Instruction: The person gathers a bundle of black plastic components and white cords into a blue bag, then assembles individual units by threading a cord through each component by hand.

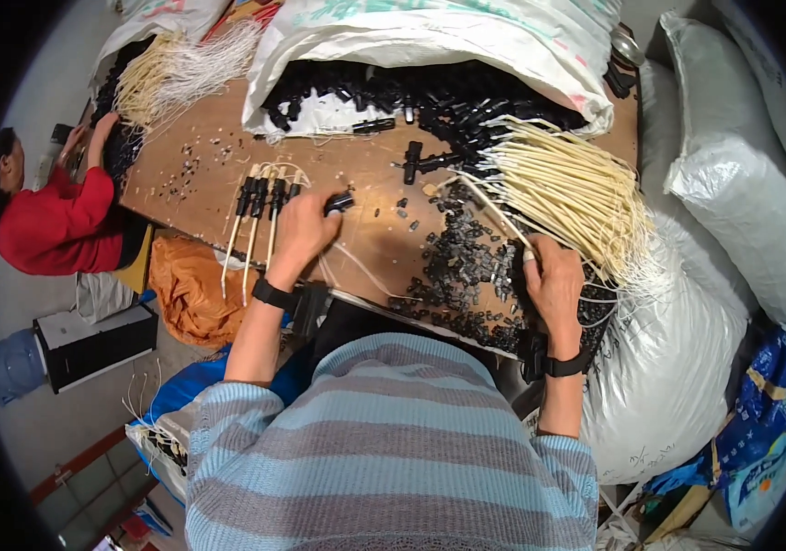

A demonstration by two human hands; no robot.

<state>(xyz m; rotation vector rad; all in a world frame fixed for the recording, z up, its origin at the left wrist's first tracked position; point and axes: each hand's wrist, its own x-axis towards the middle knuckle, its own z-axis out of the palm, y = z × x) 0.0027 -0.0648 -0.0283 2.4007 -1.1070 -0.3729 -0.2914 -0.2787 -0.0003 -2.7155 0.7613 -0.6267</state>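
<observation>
My left hand is closed on a short black plastic connector, held over the middle of the table. In my right hand, a thin cream-coloured cord is pinched between thumb and fingers and slants up and left. Beside my left hand lie several cream cords fitted with black connectors, side by side. A thick bundle of cream cords with white thread ends spreads beyond my right hand. Small black plastic pieces are scattered between my hands.
A white woven sack spills black connectors at the far side of the brown table. Stuffed pale sacks crowd the right. At the left, a person in red works near more cords. An orange bag lies below.
</observation>
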